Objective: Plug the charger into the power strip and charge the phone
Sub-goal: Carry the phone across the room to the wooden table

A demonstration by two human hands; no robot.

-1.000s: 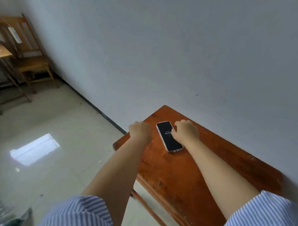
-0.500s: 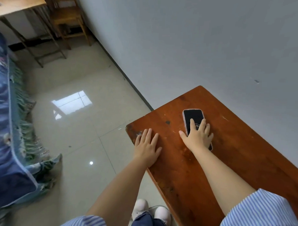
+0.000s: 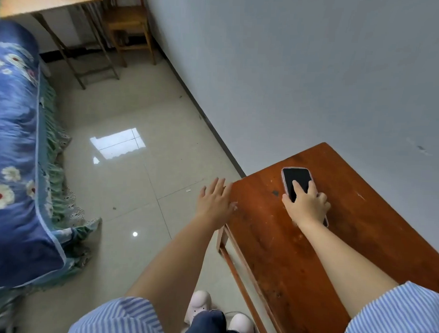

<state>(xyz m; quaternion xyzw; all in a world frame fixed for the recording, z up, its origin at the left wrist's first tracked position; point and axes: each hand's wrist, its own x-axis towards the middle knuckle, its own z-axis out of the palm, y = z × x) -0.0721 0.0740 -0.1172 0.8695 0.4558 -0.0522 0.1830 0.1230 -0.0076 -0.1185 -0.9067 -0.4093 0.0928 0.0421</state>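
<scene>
Resting right hand (image 3: 306, 206) on phone (image 3: 297, 182) | left hand (image 3: 213, 203) spread, empty | table (image 3: 273, 243) by wall (image 3: 291, 69)

1. Only one view is given, taken from the person's head, directed forward and steeply down.
2. The wooden table (image 3: 285, 255) is seen close at the right, the tiled floor (image 3: 138, 183) at the left.

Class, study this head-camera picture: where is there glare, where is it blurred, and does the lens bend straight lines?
Head view: a bright window reflection glares on the glossy tiled floor, with a small spot of light nearer the feet; the blue floral bedcover at the left is smeared by blur; the wall's dark baseboard bows slightly, a wide-angle effect; the phone and right hand look sharp.
</scene>
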